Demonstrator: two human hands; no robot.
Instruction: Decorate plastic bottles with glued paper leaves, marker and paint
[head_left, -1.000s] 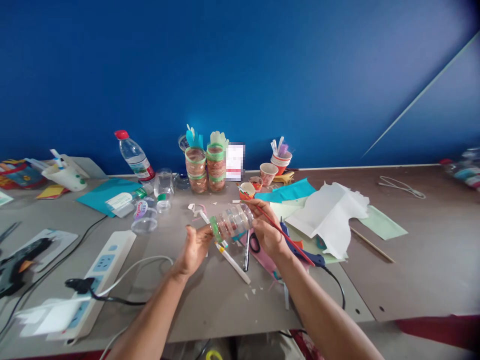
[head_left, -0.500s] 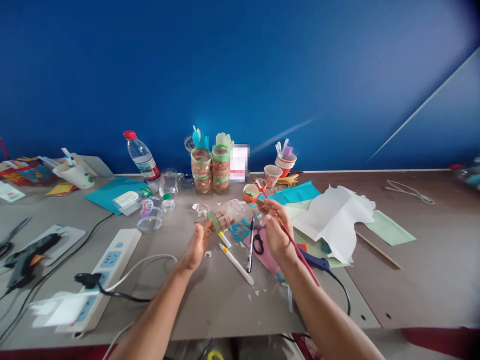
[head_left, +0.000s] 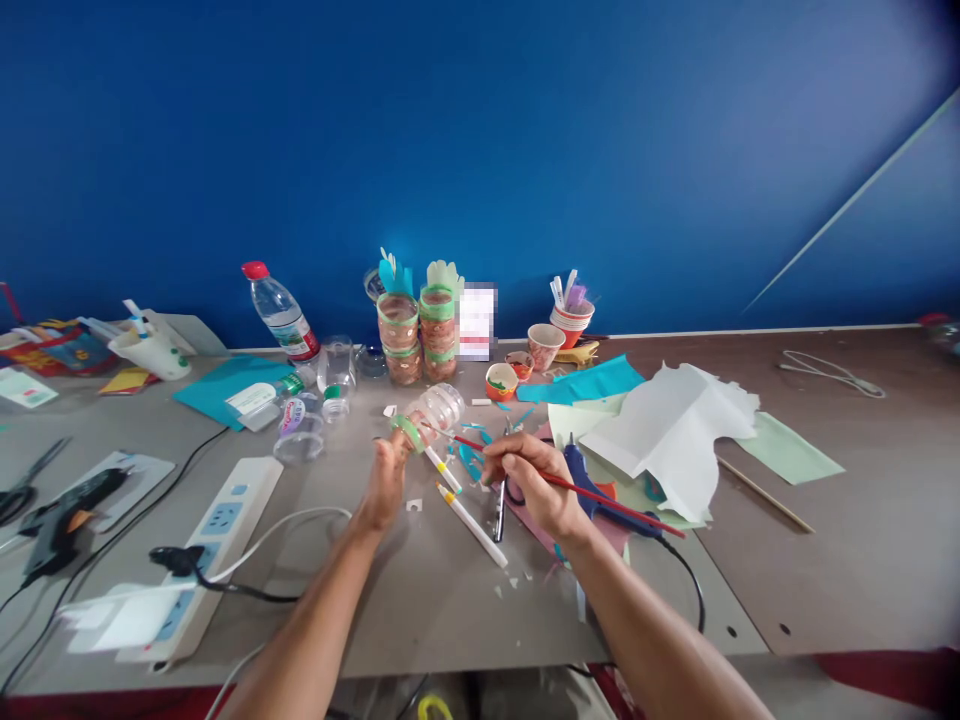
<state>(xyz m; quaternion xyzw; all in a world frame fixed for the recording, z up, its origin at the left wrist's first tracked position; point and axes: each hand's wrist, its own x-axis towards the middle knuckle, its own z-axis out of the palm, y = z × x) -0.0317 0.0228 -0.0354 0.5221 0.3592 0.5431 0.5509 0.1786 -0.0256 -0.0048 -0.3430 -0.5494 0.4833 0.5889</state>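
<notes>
My left hand (head_left: 384, 482) grips a cut clear plastic bottle (head_left: 439, 408) by its end with a green band; the bottle lies tilted above the table. In my right hand (head_left: 536, 478) is a thin red paintbrush (head_left: 600, 495), pinched between thumb and fingers. Its tip reaches to the bottle's side near the green band; I cannot tell if it touches. Beneath the hands lie a white marker (head_left: 472, 525) with a yellow tip and a black pen (head_left: 500, 510). Small cut paper cups (head_left: 501, 382) with paint stand beyond my right hand.
Two banded bottle holders (head_left: 398, 335) stand against the blue wall. To the left are a power strip (head_left: 217, 540), a black glue gun (head_left: 79, 510) and a red-capped bottle (head_left: 281, 315). On the right, a blue glue gun (head_left: 611, 505) lies by crumpled white paper (head_left: 671, 430).
My right hand has brought the paintbrush from beside the paint cups down and left to the bottle. My left hand has turned the bottle and shifted slightly left.
</notes>
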